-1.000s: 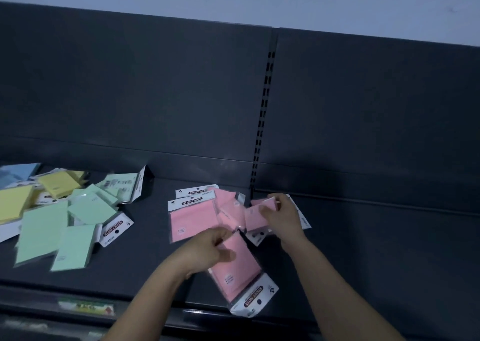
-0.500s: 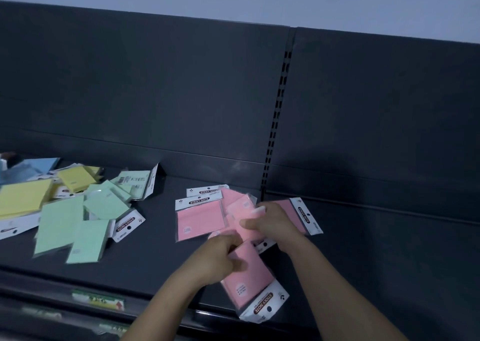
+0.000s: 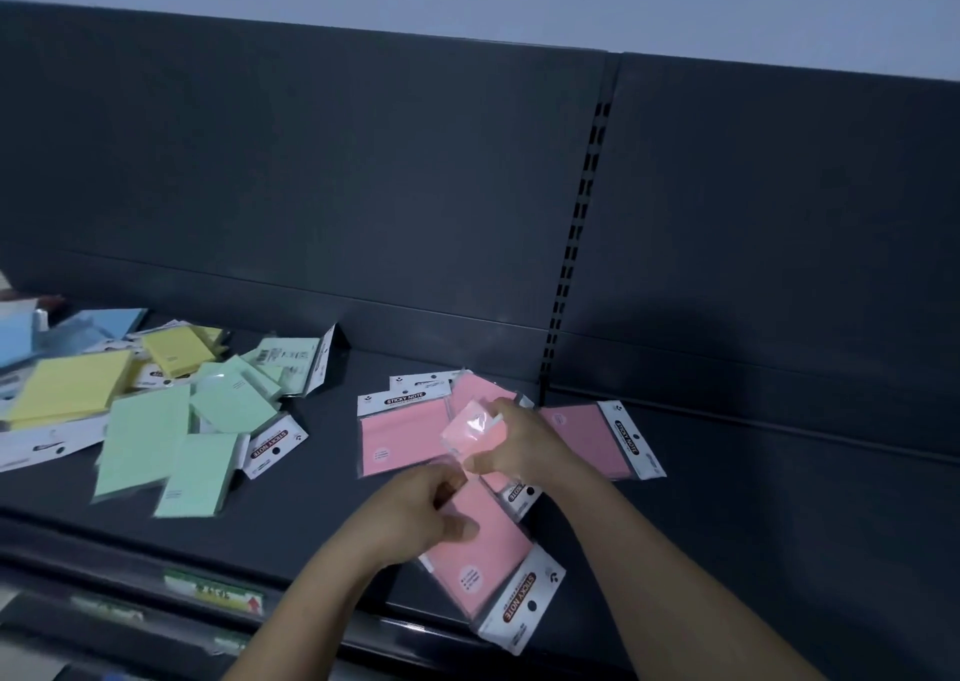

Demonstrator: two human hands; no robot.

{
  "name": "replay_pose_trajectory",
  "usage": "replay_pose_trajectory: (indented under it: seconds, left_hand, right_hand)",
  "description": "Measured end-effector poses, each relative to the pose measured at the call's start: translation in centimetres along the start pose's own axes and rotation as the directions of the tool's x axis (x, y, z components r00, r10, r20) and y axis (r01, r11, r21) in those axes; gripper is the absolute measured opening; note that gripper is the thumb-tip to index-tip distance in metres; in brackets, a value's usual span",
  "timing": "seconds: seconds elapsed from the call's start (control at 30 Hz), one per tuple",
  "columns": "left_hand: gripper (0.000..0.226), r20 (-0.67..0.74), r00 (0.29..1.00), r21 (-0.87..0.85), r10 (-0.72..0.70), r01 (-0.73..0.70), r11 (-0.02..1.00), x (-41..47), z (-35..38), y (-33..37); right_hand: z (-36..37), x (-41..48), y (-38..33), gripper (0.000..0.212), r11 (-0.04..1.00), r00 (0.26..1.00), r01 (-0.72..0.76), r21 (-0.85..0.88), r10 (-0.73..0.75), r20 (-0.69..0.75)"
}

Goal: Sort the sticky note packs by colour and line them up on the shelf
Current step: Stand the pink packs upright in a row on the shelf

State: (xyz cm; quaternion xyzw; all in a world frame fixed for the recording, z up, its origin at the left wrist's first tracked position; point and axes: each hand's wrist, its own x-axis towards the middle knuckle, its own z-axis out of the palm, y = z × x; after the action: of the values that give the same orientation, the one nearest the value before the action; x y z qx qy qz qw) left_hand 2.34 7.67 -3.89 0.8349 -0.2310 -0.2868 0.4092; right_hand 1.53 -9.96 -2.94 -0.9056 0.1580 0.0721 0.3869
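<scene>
Several pink sticky note packs lie in a loose cluster on the dark shelf [image 3: 753,498]. My right hand [image 3: 519,441] grips a small pink pack [image 3: 470,428] raised above the cluster. My left hand [image 3: 421,514] pinches the upper end of a large pink pack [image 3: 483,561] that reaches the shelf's front edge. Another pink pack [image 3: 402,433] lies to the left of my hands, and one more pink pack [image 3: 597,439] to the right. Green packs [image 3: 150,441] are scattered further left, with yellow packs [image 3: 72,384] and blue packs [image 3: 98,324] beyond them.
The shelf's dark back panel [image 3: 363,187] rises behind the packs, with a slotted upright [image 3: 576,244] in the middle. A price label strip [image 3: 213,589] runs along the front edge. The right half of the shelf holds no packs.
My view has shifted left, so everything sits further right in frame. My right hand has left the pack on the right and lifted a small pink pack toward my left hand.
</scene>
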Motion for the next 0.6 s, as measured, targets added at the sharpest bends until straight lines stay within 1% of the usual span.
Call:
replay_pose_trajectory:
  seconds: [0.07, 0.1, 0.17, 0.2, 0.23, 0.33, 0.4, 0.5, 0.57, 0.6]
  left_hand:
    - [0.031, -0.003, 1.0, -0.051, -0.026, 0.026, 0.998, 0.0, -0.5, -0.2]
    - [0.032, -0.008, 0.999, -0.069, -0.033, 0.032, 0.997, 0.0, -0.8, -0.2]
    - [0.034, -0.014, 0.999, -0.088, -0.041, 0.039, 0.995, 0.2, -1.3, -0.3]
    - [0.035, -0.016, 0.999, -0.089, -0.043, 0.041, 0.995, 0.3, -1.4, -0.3]
    - [0.035, -0.016, 0.999, -0.085, -0.049, 0.047, 0.995, 0.4, -1.4, -0.3]
    - [0.031, -0.011, 0.998, -0.071, -0.066, 0.065, 0.995, 0.9, -1.3, -0.4]
    - [0.031, -0.026, 0.997, -0.038, -0.073, 0.072, 0.997, 1.1, -1.2, -0.1]
    - [0.037, -0.102, 0.993, 0.062, -0.06, 0.066, 0.996, 0.9, -1.2, 0.4]
    - [0.033, -0.126, 0.991, 0.071, -0.042, 0.051, 0.996, 0.9, -1.2, 0.5]
    - [0.03, -0.115, 0.993, 0.048, -0.028, 0.034, 0.998, 0.9, -1.2, 0.5]
  right_hand:
    - [-0.2, -0.3, 0.1, 0.075, 0.995, 0.998, -0.045, 0.089, 0.041, 0.045]
    - [-0.3, -0.5, 0.0, 0.067, 0.992, 0.996, -0.067, 0.111, 0.06, 0.066]
    - [-0.7, -0.7, 0.0, 0.042, 0.99, 0.992, -0.1, 0.103, 0.091, 0.09]
    - [-0.9, -0.7, 0.2, 0.033, 0.988, 0.99, -0.117, 0.102, 0.108, 0.093]
    - [-1.1, -0.8, 0.2, 0.032, 0.986, 0.989, -0.132, 0.101, 0.124, 0.086]
    - [-1.6, -1.1, 0.6, 0.042, 0.986, 0.99, -0.139, 0.09, 0.135, 0.046]
    - [-1.7, -1.5, 0.7, 0.037, 0.98, 0.992, -0.121, 0.157, 0.113, 0.061]
    - [-1.5, -2.0, 0.6, 0.033, 0.964, 0.994, -0.095, 0.248, 0.079, 0.071]
    - [-1.4, -2.3, 0.6, 0.034, 0.949, 0.995, -0.087, 0.304, 0.071, 0.063]
    - [-1.5, -2.6, 0.6, 0.034, 0.944, 0.996, -0.087, 0.317, 0.073, 0.056]
